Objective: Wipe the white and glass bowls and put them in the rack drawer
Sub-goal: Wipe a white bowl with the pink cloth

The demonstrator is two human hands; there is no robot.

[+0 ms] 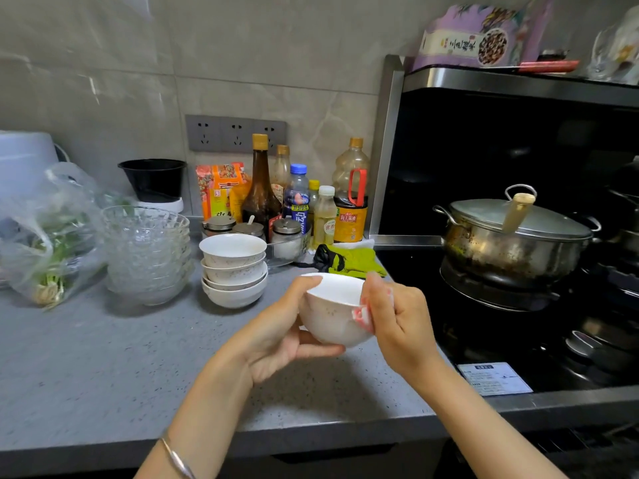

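My left hand cups a white bowl above the bench near its right edge, thumb on the rim; my right hand pinches a pink cloth against the bowl's side. Behind, stacked white bowls and glass bowls stand mid-bench

The cloth is mostly hidden inside the right hand. The white tub is cut off at the left edge. The words on the sticker are too small to read.
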